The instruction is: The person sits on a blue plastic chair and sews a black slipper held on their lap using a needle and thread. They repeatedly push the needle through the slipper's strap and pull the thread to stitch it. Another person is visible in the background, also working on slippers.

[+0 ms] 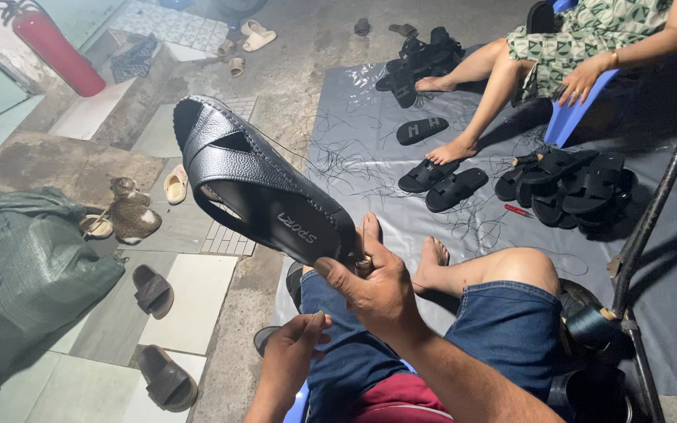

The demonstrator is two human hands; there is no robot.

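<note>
A bulging green sack (29,270) sits on the floor at left, its contents hidden, and loose black sandals (570,184) lie heaped on the grey sheet (370,110) ahead. The right hand (378,286) is clamped on the heel of a black cross-strap sandal (256,180), raised up and away to its upper left. The left hand (291,356) hovers below with fingertips pinched together, apart from the sandal; whether it holds anything I can't tell.

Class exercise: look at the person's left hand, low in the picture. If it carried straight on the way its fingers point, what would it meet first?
The left hand points up and slightly right. It would probably first meet the right hand, which grips the heel of the black sandal just above. Depth is unclear from one view, so it might pass in front.
</note>
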